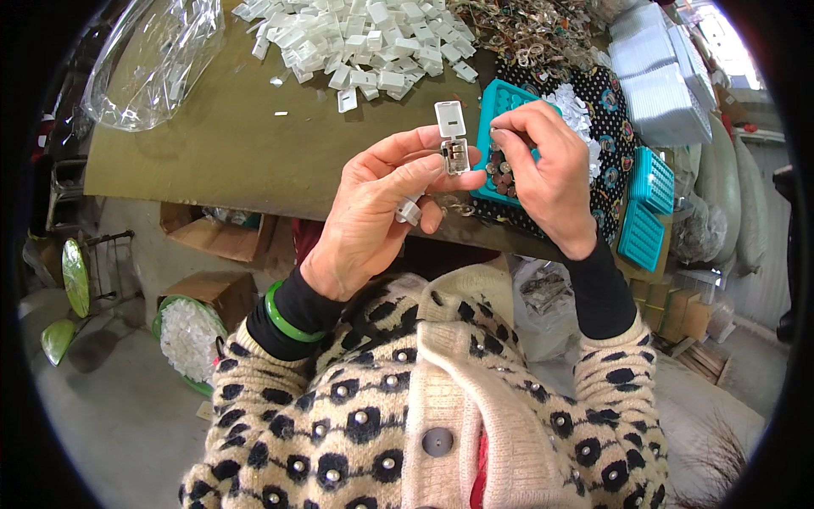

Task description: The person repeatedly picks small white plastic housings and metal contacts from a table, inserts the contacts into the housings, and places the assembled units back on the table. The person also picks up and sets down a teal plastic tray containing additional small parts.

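Between thumb and fingers of my left hand (365,195) is a small white plastic case (451,121), its hinged lid flipped up and metal contacts showing inside. A second white plastic piece (408,211) is tucked against the curled lower fingers of that hand. Just to the right, my right hand (549,165) hovers over a teal tray (486,127) with thumb and forefinger pinched together. Whatever sits in that pinch is too small to make out. Several small round brown and silvery discs (502,176) lie in the near part of the tray.
White plastic cases (373,47) are heaped at the table's far side, beside a tangle of small wired parts (543,30). White pieces (572,110) lie on dotted cloth (609,106) behind the tray. Clear plastic (153,68) covers the far left; teal trays (643,229) and white stacks (657,81) stand right.
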